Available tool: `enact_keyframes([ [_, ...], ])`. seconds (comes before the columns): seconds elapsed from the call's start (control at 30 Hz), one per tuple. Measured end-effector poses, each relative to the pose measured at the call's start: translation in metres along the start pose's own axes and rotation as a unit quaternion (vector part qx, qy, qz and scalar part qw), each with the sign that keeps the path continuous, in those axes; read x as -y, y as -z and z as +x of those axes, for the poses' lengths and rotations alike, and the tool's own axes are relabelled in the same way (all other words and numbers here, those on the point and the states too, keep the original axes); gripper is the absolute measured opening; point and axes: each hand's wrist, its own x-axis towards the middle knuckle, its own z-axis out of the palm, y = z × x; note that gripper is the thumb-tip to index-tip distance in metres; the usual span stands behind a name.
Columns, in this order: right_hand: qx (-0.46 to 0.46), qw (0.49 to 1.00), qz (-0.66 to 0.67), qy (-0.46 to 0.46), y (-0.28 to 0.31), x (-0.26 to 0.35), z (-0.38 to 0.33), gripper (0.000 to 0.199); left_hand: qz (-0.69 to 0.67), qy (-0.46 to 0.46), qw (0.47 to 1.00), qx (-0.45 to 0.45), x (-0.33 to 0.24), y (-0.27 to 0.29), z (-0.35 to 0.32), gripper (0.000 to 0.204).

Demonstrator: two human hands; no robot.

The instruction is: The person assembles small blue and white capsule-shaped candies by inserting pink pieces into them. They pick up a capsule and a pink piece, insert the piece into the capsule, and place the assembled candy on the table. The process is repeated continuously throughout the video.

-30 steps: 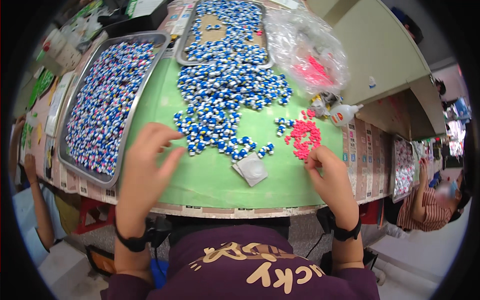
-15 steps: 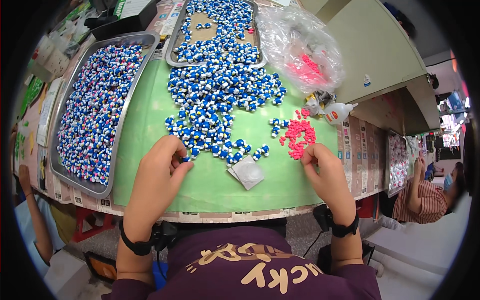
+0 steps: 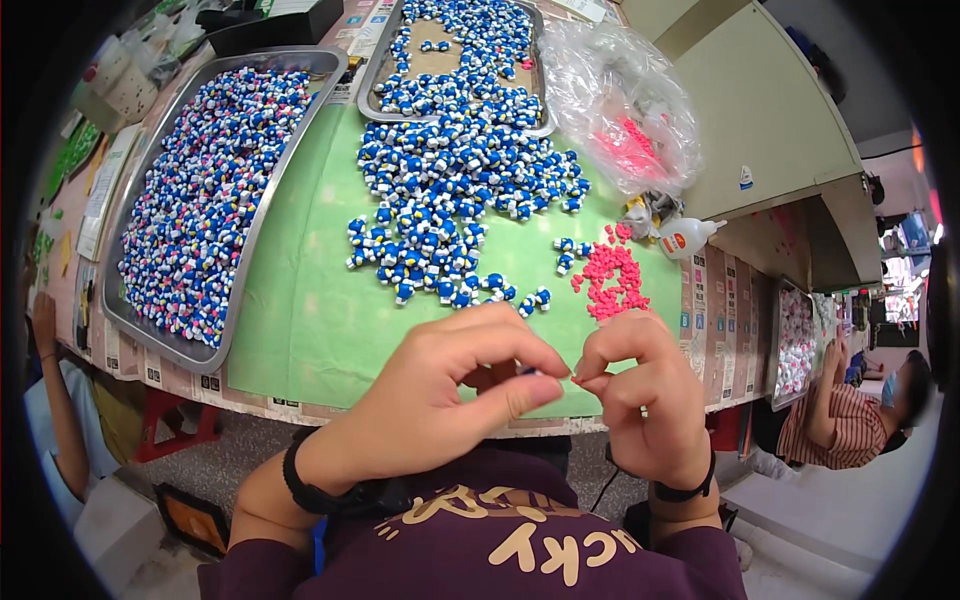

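My left hand [image 3: 440, 385] is closed in a pinch near the table's front edge, its fingers round a small blue figure [image 3: 527, 371] that is mostly hidden. Facing it, my right hand [image 3: 648, 395] pinches a tiny pink piece [image 3: 575, 380] between thumb and forefinger. Only a small gap separates the two sets of fingertips. Just beyond my hands lies a loose pile of blue-and-white figures [image 3: 430, 180] with yellow spots. A heap of small pink pieces [image 3: 612, 290] sits past my right hand, with a few figures beside it.
Figures, many with pink bits, fill a metal tray [image 3: 212, 360] on the left. A second metal tray [image 3: 372, 112] stands at the back. Toward the right are a clear plastic bag [image 3: 665, 130], a white squeeze bottle [image 3: 685, 237] and a cabinet [image 3: 790, 130]. Other people sit on both sides.
My left hand has come right and nearer with the blue figure. My right hand has left the pink heap with a piece and moved in to meet it. The grey-white square pad is now hidden.
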Motion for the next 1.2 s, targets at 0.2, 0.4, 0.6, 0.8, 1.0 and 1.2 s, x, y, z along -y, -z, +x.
enact_keyframes([
  [0.2,-0.019,0.999,0.051,-0.003,-0.008,0.003,0.002,0.026,-0.097,0.036,0.995,-0.006,0.000,-0.003,0.001,0.006],
  [0.4,-0.061,0.980,0.179,-0.067,-0.015,0.003,-0.001,0.028,-0.156,0.025,0.987,-0.011,0.000,-0.002,0.000,0.004],
  [0.6,-0.039,0.988,0.139,-0.063,-0.017,0.001,0.008,0.028,-0.080,-0.027,0.995,-0.049,0.007,0.001,-0.002,0.006],
  [0.8,0.091,0.991,-0.034,-0.093,-0.008,-0.019,0.024,0.024,-0.020,-0.069,0.978,-0.197,0.006,0.027,-0.006,0.021],
  [1.0,0.173,0.975,-0.120,-0.077,-0.018,-0.026,0.026,0.021,-0.035,-0.039,0.972,-0.229,0.010,0.047,-0.022,0.025],
  [1.2,0.180,0.971,-0.131,-0.083,-0.018,-0.022,0.029,0.023,-0.093,-0.029,0.971,-0.220,0.012,0.042,-0.021,0.023],
])
